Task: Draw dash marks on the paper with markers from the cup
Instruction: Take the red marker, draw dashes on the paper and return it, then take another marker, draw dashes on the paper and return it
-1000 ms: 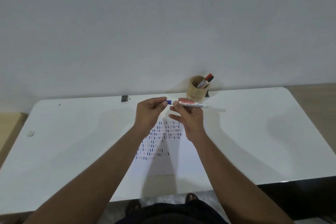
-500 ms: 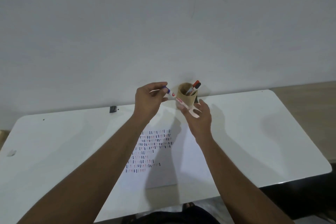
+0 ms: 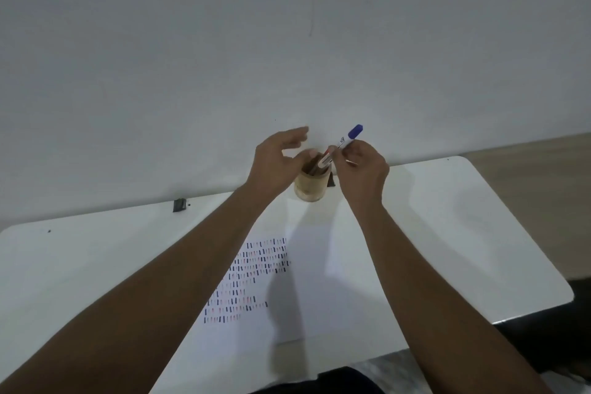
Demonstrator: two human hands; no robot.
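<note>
A tan cup (image 3: 310, 187) stands at the back edge of the white table (image 3: 447, 233), against the wall. My right hand (image 3: 361, 169) is shut on a white marker with a blue cap (image 3: 347, 137); its lower end points down into the cup's mouth and the cap sticks up to the right. My left hand (image 3: 276, 163) hovers beside the cup's left rim with fingers spread, holding nothing. The paper (image 3: 307, 291) lies in front of me, its left part filled with rows of blue, black and red dashes (image 3: 252, 275).
A small dark object (image 3: 179, 204) lies at the table's back edge to the left, and another dark piece (image 3: 332, 181) sits behind the cup. The grey wall rises right behind the table. My dark-clothed lap shows below the front edge.
The marker was held level between both hands over the paper; now it is capped, only in my right hand, tipped end-down into the cup. My left hand has let go and opened.
</note>
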